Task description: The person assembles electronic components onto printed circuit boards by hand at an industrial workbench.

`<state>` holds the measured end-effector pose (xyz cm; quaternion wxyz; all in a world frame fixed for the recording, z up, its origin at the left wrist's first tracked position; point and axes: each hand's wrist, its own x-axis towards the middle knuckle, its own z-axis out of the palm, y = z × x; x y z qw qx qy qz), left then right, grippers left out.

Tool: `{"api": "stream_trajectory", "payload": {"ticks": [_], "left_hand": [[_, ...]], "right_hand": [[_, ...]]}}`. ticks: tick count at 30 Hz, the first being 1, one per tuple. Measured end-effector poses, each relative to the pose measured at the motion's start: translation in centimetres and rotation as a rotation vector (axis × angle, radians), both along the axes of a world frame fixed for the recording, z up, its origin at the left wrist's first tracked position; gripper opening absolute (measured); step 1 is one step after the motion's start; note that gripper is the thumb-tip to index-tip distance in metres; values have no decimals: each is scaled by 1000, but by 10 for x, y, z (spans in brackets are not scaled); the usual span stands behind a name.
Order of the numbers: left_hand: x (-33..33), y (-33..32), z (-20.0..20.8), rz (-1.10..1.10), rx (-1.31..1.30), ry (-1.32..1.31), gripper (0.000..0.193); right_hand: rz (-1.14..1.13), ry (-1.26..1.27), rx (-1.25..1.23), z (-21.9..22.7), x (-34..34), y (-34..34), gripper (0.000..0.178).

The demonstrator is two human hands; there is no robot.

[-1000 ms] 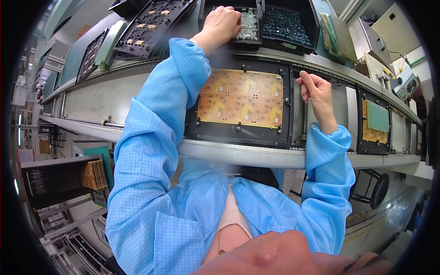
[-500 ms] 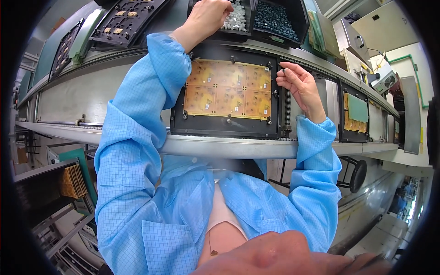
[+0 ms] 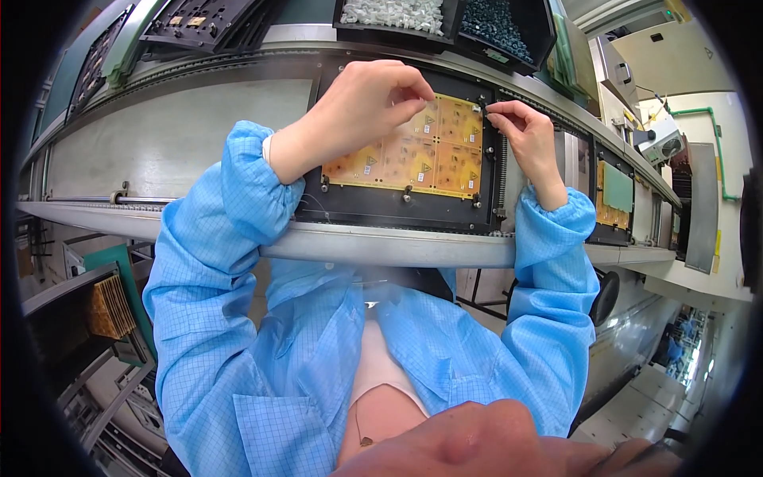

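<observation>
A yellow-brown circuit board panel point(image 3: 409, 163), divided into several printed sections, lies in a black carrier frame point(image 3: 373, 208) with metal posts along its rim. Over the panel's upper part is my left hand point(image 3: 362, 111), thumb and forefinger curled close together; whatever they pinch is too small to name. It covers the upper left sections. Beside the panel's upper right corner, my right hand point(image 3: 528, 143) has its thumb and fingertips pressed together next to a dark post. Any part in that pinch blends with the dark frame.
Behind the carrier stand a black bin of small white parts point(image 3: 393, 14) and a black bin of dark blue parts point(image 3: 497, 33). Metal conveyor rails point(image 3: 397, 245) run along both sides. Another carrier with a green sheet point(image 3: 617, 189) sits at right; black trays point(image 3: 203, 22) lie at far left.
My left hand has come back from the white-parts bin to above the panel. My right hand has shifted slightly up and left, toward the panel's corner. The whole view has shifted slightly.
</observation>
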<state>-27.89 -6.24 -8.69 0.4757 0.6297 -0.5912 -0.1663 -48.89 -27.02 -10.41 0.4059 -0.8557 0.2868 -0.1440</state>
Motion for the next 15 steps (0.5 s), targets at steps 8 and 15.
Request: {"api": "stream_trajectory", "payload": {"ticks": [8, 15], "left_hand": [[1, 4, -6, 1, 9, 80, 14], [3, 4, -10, 4, -37, 42, 14]], "right_hand": [[13, 22, -214, 1, 8, 11, 11], [-33, 51, -265, 4, 11, 14, 12]]}}
